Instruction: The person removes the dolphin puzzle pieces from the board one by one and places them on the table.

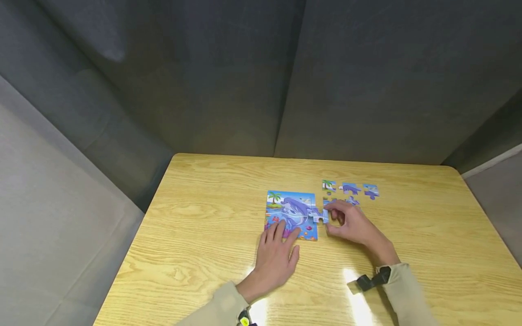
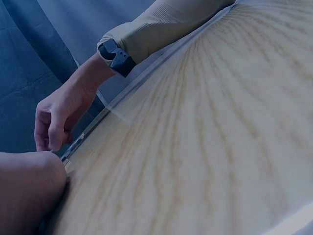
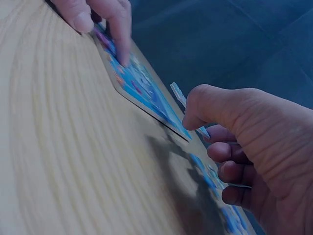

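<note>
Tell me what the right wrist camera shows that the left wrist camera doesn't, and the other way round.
Only the right wrist view shows the puzzle's printed face, the left hand's fingertip touching it, some loose pieces, and the held piece pinched in the right hand.

Only the left wrist view shows the right sleeve and the black gadget at its cuff.

Both share the right hand, the wooden table and a dark backdrop.
</note>
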Demonstrator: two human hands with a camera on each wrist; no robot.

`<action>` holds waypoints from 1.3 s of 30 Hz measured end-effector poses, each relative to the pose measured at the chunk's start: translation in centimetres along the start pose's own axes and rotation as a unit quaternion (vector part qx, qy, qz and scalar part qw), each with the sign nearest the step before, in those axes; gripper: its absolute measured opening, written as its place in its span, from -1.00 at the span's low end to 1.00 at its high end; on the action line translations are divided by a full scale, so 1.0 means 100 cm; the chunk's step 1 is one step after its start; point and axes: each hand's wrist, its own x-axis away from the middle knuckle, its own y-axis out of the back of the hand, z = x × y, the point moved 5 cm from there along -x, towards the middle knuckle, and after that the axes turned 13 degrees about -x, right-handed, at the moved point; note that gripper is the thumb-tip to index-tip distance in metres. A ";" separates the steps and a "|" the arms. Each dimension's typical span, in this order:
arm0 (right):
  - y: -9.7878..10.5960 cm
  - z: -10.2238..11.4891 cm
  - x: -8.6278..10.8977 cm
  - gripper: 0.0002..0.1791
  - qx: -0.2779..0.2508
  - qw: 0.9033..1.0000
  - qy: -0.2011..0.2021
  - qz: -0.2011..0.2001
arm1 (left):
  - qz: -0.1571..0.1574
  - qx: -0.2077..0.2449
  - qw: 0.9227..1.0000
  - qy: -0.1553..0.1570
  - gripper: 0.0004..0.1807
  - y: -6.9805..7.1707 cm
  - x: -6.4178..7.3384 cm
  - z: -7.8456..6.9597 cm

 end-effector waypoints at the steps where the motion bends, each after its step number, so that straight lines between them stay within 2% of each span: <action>1: 0.003 -0.001 0.002 -0.58 0.001 1.000 -0.007 -0.003 | 0.000 0.001 1.000 0.000 -0.46 0.000 0.000 0.000; 6: 0.022 -0.006 0.012 -0.55 0.003 0.999 -0.040 -0.010 | 0.001 0.002 1.000 -0.001 -0.46 0.001 0.000 0.000; 18: 0.063 -0.019 0.029 -0.50 0.034 0.998 -0.053 -0.019 | -0.002 0.005 1.000 -0.003 -0.47 0.000 0.000 0.000; 32: 0.102 -0.043 0.051 -0.48 0.028 0.994 -0.092 -0.042 | -0.010 0.004 1.000 -0.005 -0.48 0.000 0.000 -0.001; 39: 0.114 -0.058 0.059 -0.49 0.028 0.991 -0.124 -0.043 | -0.013 0.003 1.000 -0.007 -0.47 0.000 0.001 -0.001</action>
